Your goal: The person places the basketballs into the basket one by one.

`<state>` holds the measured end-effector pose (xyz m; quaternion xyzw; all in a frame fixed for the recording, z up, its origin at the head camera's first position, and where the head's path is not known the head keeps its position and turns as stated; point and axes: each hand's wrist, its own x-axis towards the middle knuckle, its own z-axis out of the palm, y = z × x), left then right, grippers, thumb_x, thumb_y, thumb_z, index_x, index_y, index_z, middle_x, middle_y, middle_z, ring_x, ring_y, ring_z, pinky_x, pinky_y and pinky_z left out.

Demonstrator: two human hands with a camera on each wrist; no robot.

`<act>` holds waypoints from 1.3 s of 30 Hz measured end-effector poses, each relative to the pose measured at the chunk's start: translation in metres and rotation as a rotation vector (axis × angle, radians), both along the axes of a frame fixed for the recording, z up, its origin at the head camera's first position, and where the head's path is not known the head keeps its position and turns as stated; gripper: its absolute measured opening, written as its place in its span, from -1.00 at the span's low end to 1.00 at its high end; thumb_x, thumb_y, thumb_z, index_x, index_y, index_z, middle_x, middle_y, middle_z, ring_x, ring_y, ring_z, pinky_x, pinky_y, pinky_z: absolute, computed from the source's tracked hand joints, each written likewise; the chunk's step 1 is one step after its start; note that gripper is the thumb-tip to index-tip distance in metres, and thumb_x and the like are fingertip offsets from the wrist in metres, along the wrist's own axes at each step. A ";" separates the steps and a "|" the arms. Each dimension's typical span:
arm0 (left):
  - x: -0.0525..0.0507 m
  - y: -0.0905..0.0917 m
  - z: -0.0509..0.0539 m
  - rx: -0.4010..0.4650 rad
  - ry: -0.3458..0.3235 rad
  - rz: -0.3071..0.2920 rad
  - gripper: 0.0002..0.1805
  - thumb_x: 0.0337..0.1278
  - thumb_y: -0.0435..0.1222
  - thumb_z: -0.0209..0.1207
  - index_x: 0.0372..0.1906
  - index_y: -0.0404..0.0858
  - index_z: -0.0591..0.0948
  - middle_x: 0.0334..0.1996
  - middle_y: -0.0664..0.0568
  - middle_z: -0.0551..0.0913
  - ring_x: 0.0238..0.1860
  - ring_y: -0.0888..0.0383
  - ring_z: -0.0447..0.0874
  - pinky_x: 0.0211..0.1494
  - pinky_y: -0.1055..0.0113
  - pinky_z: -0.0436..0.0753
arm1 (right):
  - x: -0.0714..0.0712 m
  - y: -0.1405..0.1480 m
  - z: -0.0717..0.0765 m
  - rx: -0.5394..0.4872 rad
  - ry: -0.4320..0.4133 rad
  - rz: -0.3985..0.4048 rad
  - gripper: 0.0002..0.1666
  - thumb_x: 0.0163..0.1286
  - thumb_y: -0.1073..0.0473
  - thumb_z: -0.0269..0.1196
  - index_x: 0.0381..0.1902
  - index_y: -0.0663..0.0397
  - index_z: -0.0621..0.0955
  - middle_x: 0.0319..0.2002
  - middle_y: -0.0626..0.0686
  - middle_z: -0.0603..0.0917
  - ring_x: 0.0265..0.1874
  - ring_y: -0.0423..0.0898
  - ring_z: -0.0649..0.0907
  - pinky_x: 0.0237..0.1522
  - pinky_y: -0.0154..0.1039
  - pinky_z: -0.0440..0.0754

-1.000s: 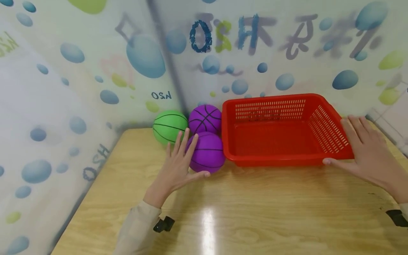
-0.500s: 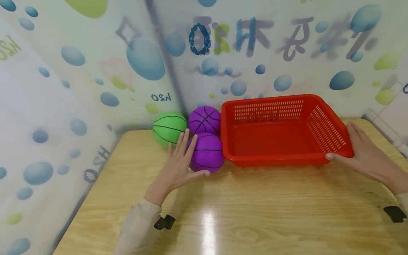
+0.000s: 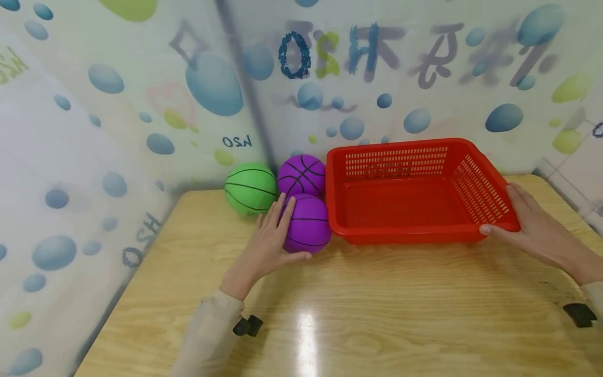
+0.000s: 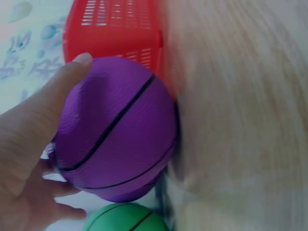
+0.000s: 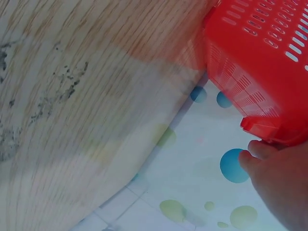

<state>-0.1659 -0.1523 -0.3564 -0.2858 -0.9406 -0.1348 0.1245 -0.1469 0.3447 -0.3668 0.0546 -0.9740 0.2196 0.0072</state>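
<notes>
My left hand [image 3: 266, 241] lies against the left side of the front purple toy basketball [image 3: 308, 224], its fingers fairly straight and its thumb spread at the near side. In the left wrist view the thumb reaches along the upper part of that ball [image 4: 115, 125], and the other fingers sit beside it. A second purple ball [image 3: 301, 175] is behind it, and a green ball [image 3: 249, 188] stands to the left. At the right, my right hand [image 3: 542, 230] holds the right end of the red plastic basket [image 3: 405, 233]. Its fingertips curl at the rim in the right wrist view.
The balls and basket stand on a wooden table [image 3: 377, 303], near a wall [image 3: 405, 68] printed with bubbles and letters. Another wall [image 3: 70, 173] runs along the left. The basket's left end meets the purple balls. Dark marks [image 5: 67, 86] show on the tabletop.
My right hand has settled from lying over the basket's right edge to gripping it. My left hand has shifted slightly right along the front purple ball. Balls and basket have hardly moved.
</notes>
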 end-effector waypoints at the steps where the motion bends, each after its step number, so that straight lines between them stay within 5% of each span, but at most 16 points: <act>1: -0.001 0.000 -0.001 0.014 0.007 -0.001 0.30 -0.31 0.21 0.38 0.47 -0.25 -0.10 0.43 -0.23 -0.13 0.36 -0.25 -0.03 0.25 -0.21 0.13 | 0.000 0.000 0.000 0.000 0.007 0.002 0.26 0.23 -0.21 0.19 0.40 0.30 -0.35 0.35 0.47 -0.26 0.14 0.48 0.06 -0.11 0.50 0.19; 4: -0.003 0.001 -0.005 0.055 0.033 -0.001 0.30 -0.36 0.14 0.44 0.46 -0.26 -0.06 0.38 -0.28 0.02 0.31 -0.23 0.10 0.26 -0.10 0.20 | 0.000 0.000 -0.001 0.005 0.020 0.008 0.25 0.23 -0.20 0.19 0.40 0.32 -0.34 0.37 0.45 -0.29 0.17 0.50 0.05 -0.10 0.50 0.18; 13: -0.009 0.004 -0.017 0.145 0.079 -0.011 0.38 -0.59 0.02 0.55 0.41 -0.36 -0.01 0.33 -0.35 0.05 0.30 -0.22 0.10 0.24 -0.01 0.28 | 0.002 0.002 -0.004 0.001 0.021 0.011 0.24 0.25 -0.19 0.19 0.40 0.33 -0.35 0.38 0.43 -0.34 0.19 0.53 0.02 -0.10 0.51 0.16; 17: -0.007 0.000 -0.014 0.178 0.047 -0.010 0.31 -0.57 -0.01 0.52 0.40 -0.33 0.03 0.30 -0.32 0.10 0.27 -0.21 0.15 0.18 -0.02 0.36 | 0.003 0.001 -0.006 -0.001 0.013 0.011 0.24 0.26 -0.19 0.18 0.39 0.33 -0.36 0.38 0.42 -0.35 0.21 0.54 -0.01 -0.09 0.51 0.15; 23: -0.003 -0.011 0.010 0.231 0.000 -0.038 0.28 -0.61 0.00 0.49 0.39 -0.32 0.07 0.29 -0.31 0.14 0.22 -0.21 0.23 0.11 -0.06 0.41 | 0.002 0.001 -0.004 0.005 0.021 0.010 0.24 0.26 -0.19 0.18 0.39 0.32 -0.36 0.38 0.42 -0.34 0.19 0.54 0.03 -0.10 0.50 0.18; 30: -0.007 -0.015 0.053 0.230 -0.029 -0.075 0.26 -0.53 0.03 0.48 0.39 -0.28 0.05 0.27 -0.25 0.19 0.18 -0.14 0.30 0.07 -0.03 0.45 | 0.001 0.000 -0.002 0.009 0.002 0.001 0.26 0.25 -0.22 0.17 0.39 0.34 -0.37 0.37 0.46 -0.32 0.11 0.53 0.10 -0.15 0.48 0.26; 39: -0.014 0.021 0.093 0.315 -0.067 -0.085 0.26 -0.39 0.07 0.47 0.44 -0.16 -0.03 0.30 -0.07 0.19 0.19 -0.01 0.29 0.05 0.05 0.48 | 0.002 0.001 -0.001 0.001 0.007 0.015 0.24 0.26 -0.20 0.17 0.39 0.35 -0.36 0.37 0.45 -0.33 0.12 0.54 0.10 -0.13 0.50 0.21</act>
